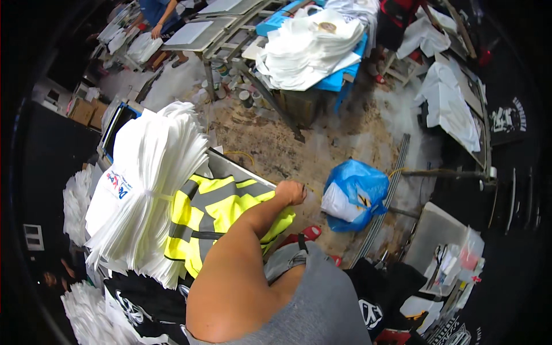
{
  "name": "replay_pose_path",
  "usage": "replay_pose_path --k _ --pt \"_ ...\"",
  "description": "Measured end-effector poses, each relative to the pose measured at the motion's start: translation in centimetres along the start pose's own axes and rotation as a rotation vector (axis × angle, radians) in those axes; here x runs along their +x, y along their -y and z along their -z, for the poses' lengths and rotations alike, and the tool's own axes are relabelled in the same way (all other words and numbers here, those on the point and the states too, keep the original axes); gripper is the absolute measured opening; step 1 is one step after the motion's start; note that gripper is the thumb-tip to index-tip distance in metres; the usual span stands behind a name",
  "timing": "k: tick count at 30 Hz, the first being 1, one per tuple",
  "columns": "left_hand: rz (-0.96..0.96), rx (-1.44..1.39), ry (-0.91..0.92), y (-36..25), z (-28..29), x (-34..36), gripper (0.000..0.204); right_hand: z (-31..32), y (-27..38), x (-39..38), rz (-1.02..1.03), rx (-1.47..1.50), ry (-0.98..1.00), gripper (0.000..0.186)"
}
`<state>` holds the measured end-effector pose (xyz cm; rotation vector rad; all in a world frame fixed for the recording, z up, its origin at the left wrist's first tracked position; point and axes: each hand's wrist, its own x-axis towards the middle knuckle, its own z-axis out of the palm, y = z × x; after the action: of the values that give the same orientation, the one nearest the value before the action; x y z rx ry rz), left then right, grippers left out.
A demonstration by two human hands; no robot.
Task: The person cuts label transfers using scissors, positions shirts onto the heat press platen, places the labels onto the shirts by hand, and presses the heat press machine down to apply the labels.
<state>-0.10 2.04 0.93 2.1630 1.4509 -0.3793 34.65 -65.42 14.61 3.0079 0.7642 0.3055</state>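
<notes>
Of the two hands, only one is showing: the left hand (292,192) is curling inward, its fingertips hiding beneath it, so I cannot tell whether it is pinching anything. The right hand is lying outside the view, its state impossible to tell.

One yellow vest (218,198) with grey bands is lying on the tabletop (226,165), just left of the left hand, and the bare forearm is crossing over it, covering part of its right side.

Farther left of the hand, one large white bundle (144,198) is bulging beside the vest, a single band cinching its middle; its layers are crowding too tightly for counting. Black garments (146,296) are lying nearer the body than the hand, running out of the picture below, their number unclear.

To the hand's right, one blue bag (359,184) is resting on the floor (270,150), hiding part of its white contents. Two red shoes (311,232) are showing below the hand, one mostly hidden. Well beyond the hand, one white pile (310,52) is covering a blue table, and a co-worker (158,14) is being cut off by the upper edge.
</notes>
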Motion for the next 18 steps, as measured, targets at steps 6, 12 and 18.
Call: replay_pose_path --k 6,12,18 --pt "0.061 -0.032 -0.086 -0.1 -0.1 -0.2 0.045 -0.1 0.8 0.8 0.006 -0.014 -0.042 0.077" --pt "0.068 -0.027 -0.082 0.2 -0.7 0.3 0.041 0.8 4.3 2.4 0.063 -0.066 -0.093 0.077" --pt "0.099 -0.055 -0.008 0.0 -0.4 0.5 0.039 1.3 6.3 3.8 0.104 -0.109 -0.111 0.076"
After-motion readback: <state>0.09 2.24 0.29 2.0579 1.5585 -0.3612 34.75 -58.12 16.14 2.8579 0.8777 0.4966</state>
